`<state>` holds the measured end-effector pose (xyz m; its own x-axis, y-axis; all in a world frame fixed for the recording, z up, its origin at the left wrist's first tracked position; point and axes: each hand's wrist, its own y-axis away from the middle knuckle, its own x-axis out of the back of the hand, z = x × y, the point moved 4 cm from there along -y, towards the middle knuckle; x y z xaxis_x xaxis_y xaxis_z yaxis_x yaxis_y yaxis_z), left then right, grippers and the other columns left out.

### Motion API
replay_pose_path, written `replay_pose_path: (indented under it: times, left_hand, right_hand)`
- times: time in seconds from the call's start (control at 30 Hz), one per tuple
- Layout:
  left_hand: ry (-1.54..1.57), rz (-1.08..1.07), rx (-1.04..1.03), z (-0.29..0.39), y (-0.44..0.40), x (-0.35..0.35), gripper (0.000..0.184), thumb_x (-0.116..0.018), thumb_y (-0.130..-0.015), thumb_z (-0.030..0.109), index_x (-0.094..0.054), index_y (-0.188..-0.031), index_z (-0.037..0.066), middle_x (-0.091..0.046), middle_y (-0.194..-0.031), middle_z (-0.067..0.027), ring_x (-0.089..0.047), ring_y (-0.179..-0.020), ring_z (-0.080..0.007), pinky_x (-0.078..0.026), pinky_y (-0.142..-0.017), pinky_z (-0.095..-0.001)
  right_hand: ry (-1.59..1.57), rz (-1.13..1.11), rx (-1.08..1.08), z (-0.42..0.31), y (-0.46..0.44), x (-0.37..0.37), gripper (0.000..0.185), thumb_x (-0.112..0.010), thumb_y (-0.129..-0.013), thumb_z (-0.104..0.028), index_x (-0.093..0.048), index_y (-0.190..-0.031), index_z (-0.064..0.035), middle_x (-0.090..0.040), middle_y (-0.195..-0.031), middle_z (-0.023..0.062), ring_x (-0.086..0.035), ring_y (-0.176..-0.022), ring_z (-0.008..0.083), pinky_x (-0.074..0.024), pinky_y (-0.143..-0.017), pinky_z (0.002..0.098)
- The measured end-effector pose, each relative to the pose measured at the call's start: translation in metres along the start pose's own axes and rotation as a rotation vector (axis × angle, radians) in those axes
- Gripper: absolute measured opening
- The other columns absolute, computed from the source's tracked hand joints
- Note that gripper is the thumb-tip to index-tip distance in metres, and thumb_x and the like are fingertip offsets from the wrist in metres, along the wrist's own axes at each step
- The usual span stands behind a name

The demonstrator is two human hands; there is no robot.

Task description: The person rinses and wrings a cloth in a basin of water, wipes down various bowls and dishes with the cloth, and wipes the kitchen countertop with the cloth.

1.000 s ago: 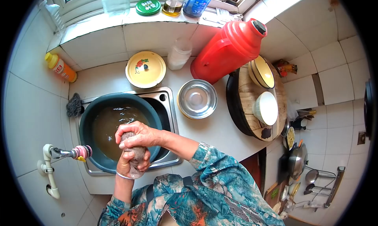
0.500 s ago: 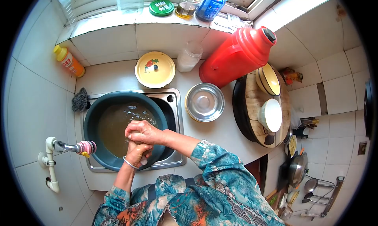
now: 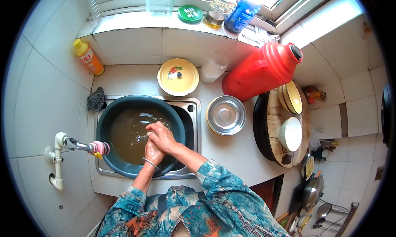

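Note:
Over the dark blue-green basin, my two hands are pressed together above cloudy brown water. On top lies my right hand, its fingers closed across the other hand. Underneath is my left hand, with a bracelet at the wrist; its fingers are mostly hidden by the right one. Whether anything small is between the palms does not show. The basin sits in a steel sink, and light glints on the rippled water.
A tap reaches toward the basin's left rim. Behind are a scouring pad and a yellow lid. To the right stand a metal bowl, a red thermos, and a round chopping board with a white bowl.
My clasped hands have moved from over the basin's near right rim farther in above the water. The right fingers stretch out more. The camera view has shifted, so the surroundings sit farther right.

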<state>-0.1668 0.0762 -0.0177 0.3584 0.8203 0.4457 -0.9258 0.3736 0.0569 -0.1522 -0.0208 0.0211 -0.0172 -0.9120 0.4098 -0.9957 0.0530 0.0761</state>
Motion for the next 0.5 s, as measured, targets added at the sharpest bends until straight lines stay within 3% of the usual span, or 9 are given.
replay_pose_path:
  times: [0.03, 0.07, 0.1, 0.17, 0.2, 0.23, 0.4, 0.5]
  left_hand:
    - [0.065, -0.031, -0.040, -0.002, 0.001, 0.001, 0.043, -0.077, -0.068, 0.015, -0.059, -0.106, 0.005, -0.066, -0.085, -0.0123, -0.065, -0.072, -0.0255, -0.052, -0.061, -0.0328]
    - [0.478, -0.184, 0.582, 0.032, 0.005, 0.017, 0.034, -0.075, -0.068, 0.009, -0.060, -0.099, 0.005, -0.063, -0.075, -0.0090, -0.061, -0.056, -0.0192, -0.047, -0.046, -0.0281]
    - [0.754, -0.265, 0.597, 0.043, 0.009, 0.023, 0.030, -0.072, -0.069, 0.009, -0.058, -0.095, 0.003, -0.059, -0.068, -0.0073, -0.054, -0.046, -0.0140, -0.040, -0.037, -0.0236]
    - [1.185, -0.427, 0.602, 0.068, 0.014, 0.034, 0.032, -0.069, -0.073, 0.013, -0.055, -0.099, 0.001, -0.059, -0.071, -0.0099, -0.054, -0.047, -0.0158, -0.041, -0.039, -0.0245]
    - [1.349, -0.457, 0.593, 0.099, 0.017, 0.042, 0.035, -0.067, -0.074, 0.021, -0.053, -0.098, -0.001, -0.057, -0.072, -0.0103, -0.052, -0.049, -0.0166, -0.044, -0.044, -0.0274]
    - [1.592, -0.617, 0.646, 0.105, 0.025, 0.040, 0.045, -0.068, -0.074, 0.024, -0.051, -0.107, -0.001, -0.057, -0.080, -0.0107, -0.052, -0.051, -0.0169, -0.043, -0.048, -0.0281]
    - [1.980, -0.912, 0.495, 0.166, 0.050, 0.044, 0.065, -0.071, -0.072, 0.032, -0.044, -0.121, -0.001, -0.053, -0.081, -0.0067, -0.051, -0.052, -0.0141, -0.040, -0.049, -0.0261]
    - [2.141, -0.936, 0.421, 0.176, 0.054, 0.052, 0.066, -0.071, -0.069, 0.028, -0.044, -0.121, -0.003, -0.052, -0.082, -0.0104, -0.049, -0.051, -0.0158, -0.040, -0.048, -0.0262]
  right_hand:
    - [-0.041, -0.029, -0.032, -0.004, 0.000, 0.005, 0.031, -0.061, -0.082, -0.021, -0.062, -0.111, -0.0093, -0.058, -0.103, 0.0153, -0.058, -0.100, 0.0331, -0.0467, -0.090, 0.0376]
    - [-0.242, -0.102, -0.034, -0.012, -0.005, 0.015, 0.042, -0.065, -0.081, -0.025, -0.059, -0.119, -0.0070, -0.058, -0.108, 0.0142, -0.057, -0.105, 0.0271, -0.0439, -0.094, 0.0341]
    - [-0.448, -0.148, -0.084, -0.022, -0.006, 0.024, 0.045, -0.064, -0.085, -0.028, -0.057, -0.123, -0.0035, -0.059, -0.114, 0.0124, -0.056, -0.108, 0.0218, -0.0432, -0.096, 0.0321]
    - [-0.686, -0.165, -0.204, -0.037, -0.003, 0.042, 0.043, -0.060, -0.090, -0.025, -0.055, -0.127, -0.0041, -0.058, -0.122, 0.0097, -0.054, -0.113, 0.0160, -0.0409, -0.099, 0.0307]
    - [-0.833, -0.212, -0.171, -0.042, -0.004, 0.049, 0.044, -0.056, -0.092, -0.025, -0.051, -0.129, -0.0009, -0.058, -0.120, 0.0109, -0.054, -0.112, 0.0169, -0.0415, -0.099, 0.0313]
    - [-1.004, -0.281, -0.146, -0.047, -0.004, 0.051, 0.050, -0.053, -0.094, -0.032, -0.048, -0.131, 0.0009, -0.058, -0.119, 0.0141, -0.056, -0.112, 0.0213, -0.0417, -0.100, 0.0341]
    - [-1.400, -0.540, 0.128, -0.116, 0.001, 0.053, 0.065, -0.053, -0.090, -0.048, -0.045, -0.134, 0.0001, -0.061, -0.113, 0.0182, -0.062, -0.105, 0.0284, -0.0480, -0.094, 0.0369]
    - [-1.294, -0.597, 0.236, -0.150, 0.012, 0.070, 0.062, -0.057, -0.084, -0.033, -0.044, -0.134, 0.0007, -0.063, -0.107, 0.0181, -0.066, -0.095, 0.0283, -0.0518, -0.089, 0.0364]
